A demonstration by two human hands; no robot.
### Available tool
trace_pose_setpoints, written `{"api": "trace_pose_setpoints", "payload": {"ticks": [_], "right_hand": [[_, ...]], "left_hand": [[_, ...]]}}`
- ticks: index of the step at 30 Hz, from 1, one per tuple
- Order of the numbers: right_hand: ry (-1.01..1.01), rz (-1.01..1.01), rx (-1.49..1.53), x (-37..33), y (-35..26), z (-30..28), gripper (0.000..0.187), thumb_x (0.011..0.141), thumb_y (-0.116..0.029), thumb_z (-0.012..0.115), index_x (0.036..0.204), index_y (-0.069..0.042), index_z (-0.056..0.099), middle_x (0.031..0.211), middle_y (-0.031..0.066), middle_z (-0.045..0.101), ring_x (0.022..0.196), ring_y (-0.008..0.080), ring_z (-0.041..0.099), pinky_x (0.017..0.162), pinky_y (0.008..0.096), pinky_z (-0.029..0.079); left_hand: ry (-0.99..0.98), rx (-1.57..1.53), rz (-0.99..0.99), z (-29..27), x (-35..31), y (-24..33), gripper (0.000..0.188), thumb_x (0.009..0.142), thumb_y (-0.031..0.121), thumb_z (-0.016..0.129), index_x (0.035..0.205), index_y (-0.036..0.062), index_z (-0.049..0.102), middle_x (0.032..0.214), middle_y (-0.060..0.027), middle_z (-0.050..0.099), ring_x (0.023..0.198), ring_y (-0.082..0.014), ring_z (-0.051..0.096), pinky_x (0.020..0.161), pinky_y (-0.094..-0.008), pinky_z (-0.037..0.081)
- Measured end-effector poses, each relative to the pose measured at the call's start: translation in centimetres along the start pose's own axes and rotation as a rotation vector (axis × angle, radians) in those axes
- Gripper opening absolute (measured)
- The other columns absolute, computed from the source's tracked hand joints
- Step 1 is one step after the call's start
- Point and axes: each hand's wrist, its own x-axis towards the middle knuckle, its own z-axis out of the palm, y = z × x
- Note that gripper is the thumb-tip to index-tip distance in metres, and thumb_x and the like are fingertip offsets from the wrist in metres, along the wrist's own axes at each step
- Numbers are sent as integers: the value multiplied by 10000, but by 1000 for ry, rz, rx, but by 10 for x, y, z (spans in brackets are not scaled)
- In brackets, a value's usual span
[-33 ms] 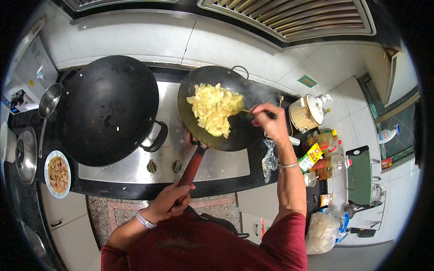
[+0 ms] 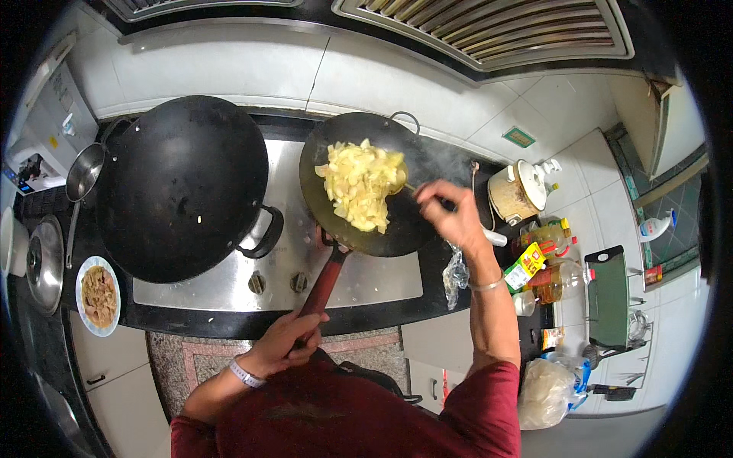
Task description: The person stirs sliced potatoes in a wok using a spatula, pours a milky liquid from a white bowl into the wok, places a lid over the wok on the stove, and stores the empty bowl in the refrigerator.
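My left hand is wrapped round the red-brown handle of a dark wok on the right burner. Pale yellow-green sliced vegetables lie heaped in the wok's left and middle part, with steam at its right side. Over the wok's right edge, my right hand is closed on the dark handle of a cooking spatula. Its head is at the right side of the heap, partly covered by the slices, so its full shape cannot be made out.
A larger black wok stands on the left burner. Left of it are a ladle, a steel lid and a plate of cooked meat. To the right stand a lidded pot, oil bottles and a yellow-green packet.
My right hand has shifted slightly left and down with the spatula. My left hand stays on the wok handle, and the heap looks nearly the same.
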Motion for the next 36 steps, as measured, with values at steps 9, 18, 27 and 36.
{"api": "trace_pose_setpoints", "payload": {"ticks": [9,18,27,36], "right_hand": [[167,634,362,-27,-55,-52,123,791,-65,553,762,36,617,764,121,666,487,152,601,399,239,470],[322,455,571,38,-42,3,160,785,-67,539,770,70,620,758,152,661,456,181,589,413,278,501],[389,433,735,3,10,50,143,850,-13,524,846,73,640,889,148,667,566,178,637,513,275,545],[267,576,415,-11,-62,-55,147,802,-86,570,779,50,619,761,137,666,445,160,591,386,264,483]], "left_hand": [[3,-32,17,-5,-2,-1,293,977,297,479,1167,74,484,689,1,494,413,-39,338,378,-195,276],[73,-13,0,-2,-4,4,283,974,277,473,1173,78,456,664,-6,467,404,-46,327,343,-207,251],[57,7,6,1,-4,4,277,957,287,504,1151,94,459,668,7,462,415,-37,325,359,-199,250],[3,-15,21,-3,-4,3,274,973,265,475,1171,79,439,673,-1,466,421,-38,330,360,-198,258]]}}
